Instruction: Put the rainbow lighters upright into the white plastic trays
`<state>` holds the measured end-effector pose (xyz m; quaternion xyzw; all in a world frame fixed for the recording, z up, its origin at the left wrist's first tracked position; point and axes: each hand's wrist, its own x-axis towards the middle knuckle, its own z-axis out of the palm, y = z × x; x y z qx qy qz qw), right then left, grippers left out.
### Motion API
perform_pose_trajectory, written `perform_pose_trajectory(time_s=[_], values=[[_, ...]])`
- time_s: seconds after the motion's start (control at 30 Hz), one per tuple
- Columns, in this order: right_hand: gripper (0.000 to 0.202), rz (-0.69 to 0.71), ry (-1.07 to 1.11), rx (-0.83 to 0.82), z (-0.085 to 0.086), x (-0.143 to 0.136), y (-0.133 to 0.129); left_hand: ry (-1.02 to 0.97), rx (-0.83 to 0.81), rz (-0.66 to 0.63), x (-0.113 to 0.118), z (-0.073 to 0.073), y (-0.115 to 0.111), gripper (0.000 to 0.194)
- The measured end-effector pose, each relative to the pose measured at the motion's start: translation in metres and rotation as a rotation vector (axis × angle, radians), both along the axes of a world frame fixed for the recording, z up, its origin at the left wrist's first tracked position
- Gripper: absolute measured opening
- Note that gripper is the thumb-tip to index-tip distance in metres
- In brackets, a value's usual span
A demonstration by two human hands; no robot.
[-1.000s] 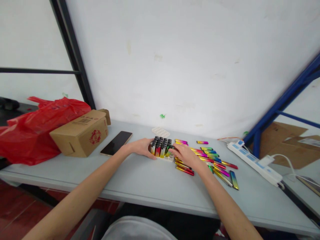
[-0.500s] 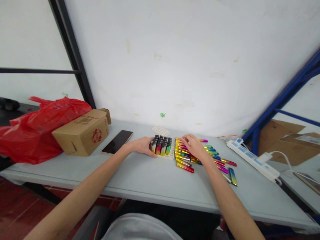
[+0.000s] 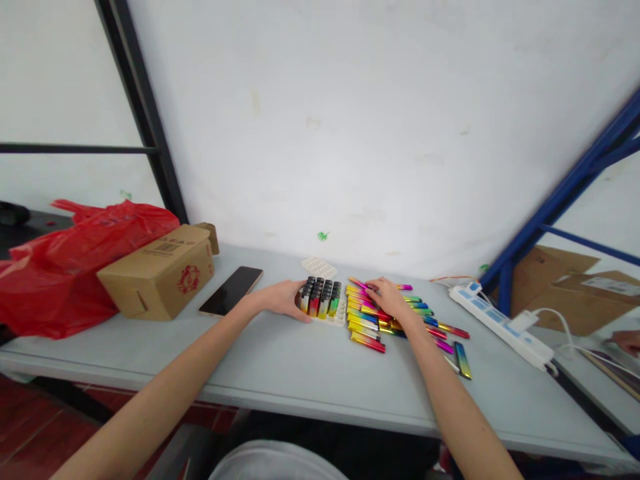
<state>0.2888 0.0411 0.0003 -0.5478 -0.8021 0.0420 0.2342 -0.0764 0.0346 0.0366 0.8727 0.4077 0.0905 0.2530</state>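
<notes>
Several lighters (image 3: pixel 320 298) with black tops stand upright in rows in a white tray (image 3: pixel 342 311) with round pockets. My left hand (image 3: pixel 285 299) curves around the left side of this block, thumb in front and fingers behind, gripping it. To the right lies a pile of shiny lighters (image 3: pixel 364 319) in gold, red, pink, green and blue. Over the pile's back edge, my right hand (image 3: pixel 384 297) pinches a pink and gold lighter (image 3: pixel 358 284), its gold end pointing left. Part of the pile is hidden under the right hand and forearm.
Another pocketed white tray (image 3: pixel 319 267) lies behind the block. A phone (image 3: pixel 231 291), a cardboard box (image 3: pixel 160 270) and a red plastic bag (image 3: pixel 75 260) are at left. At right are a power strip (image 3: pixel 501 328) and another person's hand (image 3: pixel 627 342).
My right hand has closed on a pink and gold lighter and lifted its gold end slightly. The left hand stays at the block. Another person's hand has appeared at the right edge.
</notes>
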Motion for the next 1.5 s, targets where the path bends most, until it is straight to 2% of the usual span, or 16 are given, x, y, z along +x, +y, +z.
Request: perform_pose_trajectory(time_s=[0.13,0.27,0.37,0.57,0.67,0.73,0.9,1.1,1.27,1.37,1.5], values=[[0.022,-0.04,0.095,-0.046,-0.001,0.001,0.001,-0.001,0.002,-0.004,0.0,0.0,-0.001,0.083],[0.023,-0.048,0.222,-0.008,0.0,0.0,-0.003,0.0,-0.001,-0.005,0.0,0.001,-0.001,0.081],[0.026,-0.046,0.417,-0.033,0.004,-0.003,-0.006,0.009,-0.003,-0.009,0.0,0.001,-0.001,0.08],[0.046,-0.003,0.883,-0.106,0.017,-0.019,-0.012,0.025,0.005,0.007,0.001,0.003,-0.003,0.082],[0.049,0.055,1.152,-0.201,0.025,-0.031,-0.021,0.007,-0.01,0.008,0.001,0.004,-0.003,0.085],[0.05,0.12,1.249,-0.302,0.029,-0.039,-0.028,-0.003,-0.014,0.009,0.001,0.004,-0.003,0.084],[0.049,0.23,1.283,-0.514,0.036,-0.062,-0.045,-0.023,-0.008,-0.009,0.0,0.002,-0.003,0.082],[0.048,0.302,1.235,-0.539,0.036,-0.086,-0.056,-0.012,0.002,-0.01,0.0,0.001,-0.001,0.087],[0.053,0.317,1.168,-0.548,0.034,-0.096,-0.059,-0.015,0.018,-0.02,0.0,0.002,-0.002,0.083],[0.062,0.269,1.12,-0.545,0.033,-0.103,-0.061,-0.022,0.023,-0.028,0.0,0.003,-0.003,0.083],[0.067,0.129,1.119,-0.519,0.031,-0.114,-0.066,-0.012,0.031,-0.017,0.001,0.005,-0.004,0.084]])
